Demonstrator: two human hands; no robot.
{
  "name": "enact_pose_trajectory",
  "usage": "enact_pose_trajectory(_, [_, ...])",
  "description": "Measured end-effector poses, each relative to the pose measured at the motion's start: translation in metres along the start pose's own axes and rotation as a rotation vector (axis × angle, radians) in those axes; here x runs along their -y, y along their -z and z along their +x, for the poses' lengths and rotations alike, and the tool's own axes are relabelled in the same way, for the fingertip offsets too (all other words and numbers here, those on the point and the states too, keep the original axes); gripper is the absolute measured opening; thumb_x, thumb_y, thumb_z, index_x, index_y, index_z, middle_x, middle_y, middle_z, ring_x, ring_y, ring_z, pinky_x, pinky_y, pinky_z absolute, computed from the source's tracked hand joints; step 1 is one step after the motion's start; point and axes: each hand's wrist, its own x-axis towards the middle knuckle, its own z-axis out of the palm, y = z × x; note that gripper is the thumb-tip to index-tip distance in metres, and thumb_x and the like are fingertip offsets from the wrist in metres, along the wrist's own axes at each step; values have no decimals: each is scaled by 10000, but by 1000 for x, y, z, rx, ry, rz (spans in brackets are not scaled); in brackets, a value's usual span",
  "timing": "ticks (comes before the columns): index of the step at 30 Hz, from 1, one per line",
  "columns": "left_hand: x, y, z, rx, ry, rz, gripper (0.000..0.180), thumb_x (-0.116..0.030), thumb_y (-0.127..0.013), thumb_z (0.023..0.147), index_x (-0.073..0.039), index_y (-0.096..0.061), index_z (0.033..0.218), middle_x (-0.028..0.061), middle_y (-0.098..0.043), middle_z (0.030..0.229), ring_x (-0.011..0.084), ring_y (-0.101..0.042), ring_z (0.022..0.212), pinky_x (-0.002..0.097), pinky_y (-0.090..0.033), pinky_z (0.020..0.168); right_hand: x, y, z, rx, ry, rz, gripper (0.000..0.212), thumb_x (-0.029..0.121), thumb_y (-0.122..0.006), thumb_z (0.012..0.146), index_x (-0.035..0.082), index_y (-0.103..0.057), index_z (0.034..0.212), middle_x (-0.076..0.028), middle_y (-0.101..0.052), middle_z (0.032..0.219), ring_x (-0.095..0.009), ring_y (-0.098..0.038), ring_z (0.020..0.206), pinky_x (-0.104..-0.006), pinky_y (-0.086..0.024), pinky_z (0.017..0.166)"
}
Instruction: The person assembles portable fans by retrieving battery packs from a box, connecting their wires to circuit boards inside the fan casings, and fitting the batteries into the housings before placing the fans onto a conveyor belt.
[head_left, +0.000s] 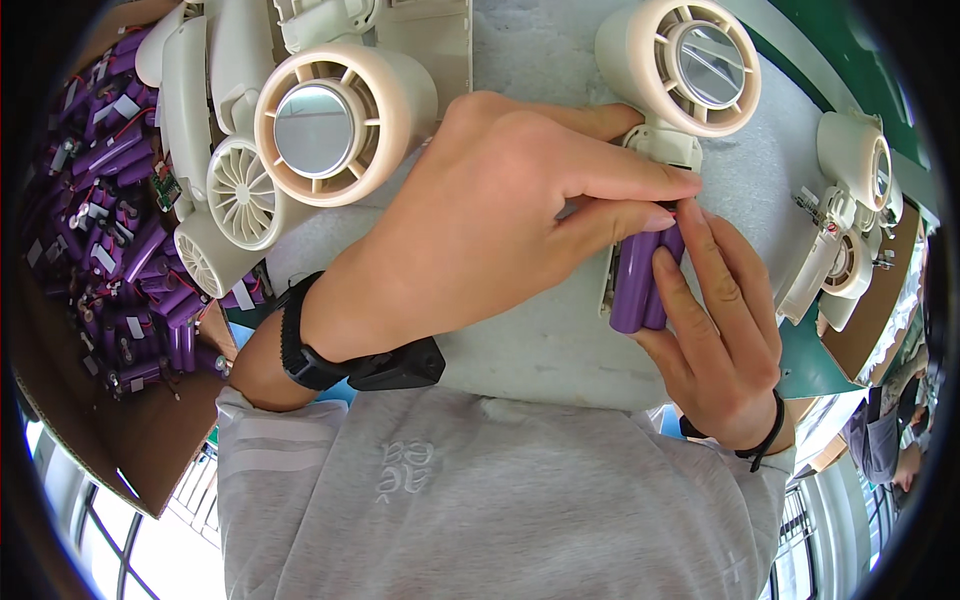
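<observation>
- At 3 o'clock from the centre of view: purple battery pack, two cells side by side, lying along the mostly hidden pale handle, below the fan head at 1 o'clock.
- With right hand, also toward 3 o'clock: fingers curled around the pack's right side, grasping and steadying it.
- With left hand, near 12 o'clock: thumb and index finger brought close together at the pack's upper end, beside a small bit of red; cannot tell what, if anything, lies between them.
- Apparently at the step of settling the pack into the handle and arranging its upper end, perhaps a lead, just below the pale neck.
- Next, probably calls for keeping the right grip steady, tucking the upper end clear of the edges, then pressing evenly along both cells; best to avoid trapping any wire.
- Around the worktop: at 9 o'clock, loose purple packs in a carton; at 11 o'clock, another fan head; between 2 and 3 o'clock, further fan units.
</observation>
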Motion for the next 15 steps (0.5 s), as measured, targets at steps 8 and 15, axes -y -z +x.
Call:
enact_pose_trajectory(8, [6,-3,-2,14,-6,-5,361,-3,-786,703,-37,-714,1056,160,-694,1035,199,-701,836,260,-570,715,-7,-5,-3,-49,15,75,463,36,-784,560,-78,-656,990,-301,-580,1204,-457,-582,1071,-480,-524,851])
enact_pose_trajectory(15, [11,-3,-5,32,45,3,446,-7,-820,638,-48,-713,1068,159,-681,1089,199,-701,838,268,-578,733,-7,-19,-2,-86,-53,248,460,-43,-798,595,-11,-514,955,-340,-515,1237,-464,-545,1130,-507,-534,885])
